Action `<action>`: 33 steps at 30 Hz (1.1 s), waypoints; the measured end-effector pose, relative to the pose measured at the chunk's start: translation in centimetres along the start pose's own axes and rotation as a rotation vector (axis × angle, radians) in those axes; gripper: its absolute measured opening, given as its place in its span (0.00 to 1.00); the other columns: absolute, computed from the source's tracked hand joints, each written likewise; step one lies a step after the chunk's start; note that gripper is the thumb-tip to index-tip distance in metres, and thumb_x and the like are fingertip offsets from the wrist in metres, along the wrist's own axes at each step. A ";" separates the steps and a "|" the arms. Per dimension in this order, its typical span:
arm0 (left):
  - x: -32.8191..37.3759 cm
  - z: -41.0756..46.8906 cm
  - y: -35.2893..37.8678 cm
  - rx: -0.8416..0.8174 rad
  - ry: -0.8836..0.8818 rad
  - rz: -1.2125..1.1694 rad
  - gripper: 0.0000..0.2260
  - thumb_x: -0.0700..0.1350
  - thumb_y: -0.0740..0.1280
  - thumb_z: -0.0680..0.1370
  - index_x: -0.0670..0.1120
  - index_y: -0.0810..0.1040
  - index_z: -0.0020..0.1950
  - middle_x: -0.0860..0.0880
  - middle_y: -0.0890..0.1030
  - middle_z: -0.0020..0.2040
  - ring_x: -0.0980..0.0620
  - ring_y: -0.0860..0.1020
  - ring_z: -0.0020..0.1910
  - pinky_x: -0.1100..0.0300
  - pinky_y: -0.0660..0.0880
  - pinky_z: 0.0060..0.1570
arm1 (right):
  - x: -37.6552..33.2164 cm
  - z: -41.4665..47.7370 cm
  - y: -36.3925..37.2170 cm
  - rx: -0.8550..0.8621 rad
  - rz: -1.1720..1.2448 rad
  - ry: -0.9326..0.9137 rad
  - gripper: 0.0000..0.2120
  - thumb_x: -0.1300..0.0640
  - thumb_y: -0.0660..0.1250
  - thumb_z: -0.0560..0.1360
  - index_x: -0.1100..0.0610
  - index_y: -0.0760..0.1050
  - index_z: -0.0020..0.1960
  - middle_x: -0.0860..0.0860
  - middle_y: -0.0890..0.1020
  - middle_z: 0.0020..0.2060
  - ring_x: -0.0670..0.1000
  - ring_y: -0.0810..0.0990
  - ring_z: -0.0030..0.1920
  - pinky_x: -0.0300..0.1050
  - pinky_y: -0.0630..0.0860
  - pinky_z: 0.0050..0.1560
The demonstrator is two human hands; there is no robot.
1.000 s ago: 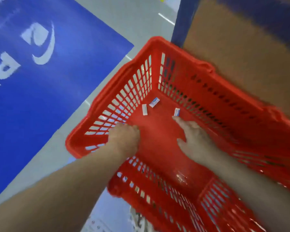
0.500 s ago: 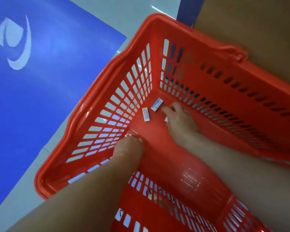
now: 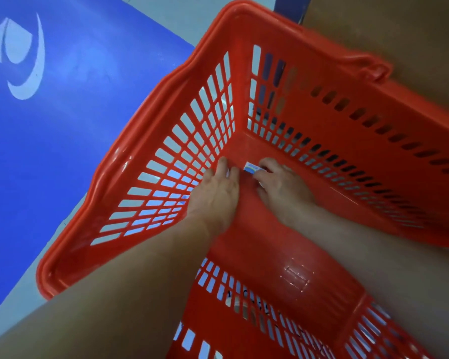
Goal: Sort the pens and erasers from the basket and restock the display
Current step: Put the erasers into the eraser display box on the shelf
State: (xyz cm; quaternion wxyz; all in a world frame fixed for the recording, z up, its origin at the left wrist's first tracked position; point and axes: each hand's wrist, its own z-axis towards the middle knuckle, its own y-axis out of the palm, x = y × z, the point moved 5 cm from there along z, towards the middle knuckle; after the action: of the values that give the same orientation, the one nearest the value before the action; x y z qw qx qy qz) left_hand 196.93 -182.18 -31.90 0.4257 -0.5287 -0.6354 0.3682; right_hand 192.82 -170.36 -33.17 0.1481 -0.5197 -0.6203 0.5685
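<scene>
Both my hands reach down to the floor of a red plastic basket point(image 3: 145, 161) near its far corner. My right hand point(image 3: 280, 185) pinches a small white eraser with a blue label point(image 3: 252, 167) between thumb and fingertips. My left hand point(image 3: 215, 193) lies just left of it, its fingertips on a second white eraser point(image 3: 228, 172) that is almost hidden under the fingers. Whether the left fingers grip that eraser I cannot tell. A third eraser seen before is out of sight under my right hand. No pens show in the basket.
The basket stands on a pale floor beside a large blue floor mat with white lettering point(image 3: 49, 125). A brown cardboard surface point(image 3: 399, 35) and a dark blue post point(image 3: 290, 6) stand behind the basket's far rim.
My left hand has moved forward from the near side wall to the eraser by the left wall. My right hand has shifted onto the blue-labelled eraser and taken it between its fingers.
</scene>
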 end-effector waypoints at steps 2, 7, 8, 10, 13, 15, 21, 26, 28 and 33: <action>-0.1 0.3 -0.3 0.027 -0.032 -0.043 0.20 0.45 0.66 0.74 0.45 0.66 0.64 0.44 0.64 0.65 0.42 0.71 0.58 0.51 0.73 0.51 | 0.6 -1.0 -0.1 0.042 0.039 0.021 0.05 0.61 0.66 0.73 0.58 0.77 0.48 0.55 0.76 0.55 0.62 0.77 0.45 0.55 0.76 0.45; 0.0 0.6 0.0 0.083 -0.125 -0.175 0.16 0.46 0.67 0.73 0.48 0.72 0.59 0.45 0.71 0.57 0.43 0.72 0.55 0.52 0.72 0.56 | 1.7 -3.3 -0.7 0.164 0.129 0.229 0.06 0.61 0.67 0.70 0.55 0.71 0.45 0.52 0.77 0.42 0.58 0.78 0.43 0.47 0.68 0.39; -0.1 0.6 0.1 0.094 -0.154 -0.219 0.15 0.47 0.68 0.72 0.48 0.73 0.58 0.45 0.72 0.56 0.43 0.73 0.54 0.52 0.72 0.54 | 1.8 -3.6 -0.6 0.164 0.159 0.259 0.08 0.61 0.67 0.70 0.55 0.71 0.47 0.51 0.77 0.42 0.57 0.78 0.44 0.48 0.69 0.40; -0.1 0.6 0.2 0.114 -0.225 -0.341 0.14 0.49 0.70 0.70 0.49 0.75 0.54 0.46 0.74 0.52 0.44 0.74 0.50 0.54 0.73 0.49 | 1.7 -4.0 -0.3 0.116 0.195 0.266 0.17 0.61 0.67 0.71 0.52 0.71 0.58 0.51 0.77 0.48 0.56 0.79 0.47 0.50 0.74 0.44; 0.4 0.3 -0.1 0.131 -0.287 -0.549 0.12 0.50 0.72 0.69 0.52 0.77 0.50 0.49 0.75 0.47 0.48 0.75 0.46 0.59 0.70 0.43 | 1.2 -3.5 0.1 -0.005 0.189 0.217 0.33 0.61 0.66 0.73 0.41 0.60 0.72 0.51 0.71 0.57 0.56 0.79 0.48 0.52 0.77 0.49; 0.8 0.3 0.1 0.082 -0.335 -0.706 0.09 0.49 0.72 0.68 0.52 0.79 0.47 0.50 0.78 0.44 0.51 0.77 0.43 0.59 0.72 0.43 | 0.9 -2.7 0.5 -0.069 0.129 0.192 0.31 0.59 0.64 0.75 0.37 0.60 0.72 0.51 0.68 0.56 0.56 0.78 0.48 0.49 0.76 0.47; 1.6 -1.1 -0.4 -0.333 -0.764 -1.677 0.11 0.38 0.60 0.71 0.45 0.80 0.45 0.45 0.79 0.44 0.48 0.79 0.43 0.55 0.79 0.40 | 1.2 -2.8 0.6 0.004 0.110 0.155 0.14 0.59 0.66 0.75 0.49 0.76 0.58 0.52 0.72 0.51 0.57 0.77 0.49 0.47 0.72 0.45; 3.5 -2.5 -3.5 -0.439 -0.681 -1.728 0.02 0.42 0.65 0.75 0.46 0.77 0.44 0.47 0.81 0.38 0.52 0.81 0.37 0.60 0.77 0.37 | 1.9 -6.7 -1.7 0.042 1.150 0.556 0.07 0.66 0.70 0.73 0.54 0.78 0.46 0.52 0.76 0.34 0.49 0.76 0.32 0.52 0.80 0.31; 4.4 -3.5 -5.0 -0.321 -0.601 -1.565 0.05 0.47 0.69 0.75 0.48 0.76 0.43 0.48 0.80 0.36 0.54 0.79 0.33 0.64 0.75 0.31 | 1.1 -8.8 -3.7 -0.021 1.412 0.622 0.07 0.63 0.70 0.74 0.55 0.78 0.50 0.54 0.78 0.40 0.47 0.77 0.34 0.47 0.80 0.31; 8.9 -9.6 -11.5 -0.144 -0.428 -1.398 0.12 0.53 0.73 0.71 0.46 0.77 0.43 0.50 0.79 0.30 0.56 0.76 0.27 0.67 0.70 0.26 | -2.6 -14.5 -11.4 -0.095 1.456 0.490 0.08 0.63 0.67 0.75 0.52 0.76 0.52 0.53 0.79 0.37 0.47 0.77 0.34 0.44 0.77 0.32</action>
State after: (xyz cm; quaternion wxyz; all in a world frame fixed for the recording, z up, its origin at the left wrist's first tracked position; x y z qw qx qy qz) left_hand 201.04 -175.21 -16.50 0.3920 0.0568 -0.9160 0.0635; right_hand 199.67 -162.35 -17.80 -0.1530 -0.9138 -0.0951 0.3640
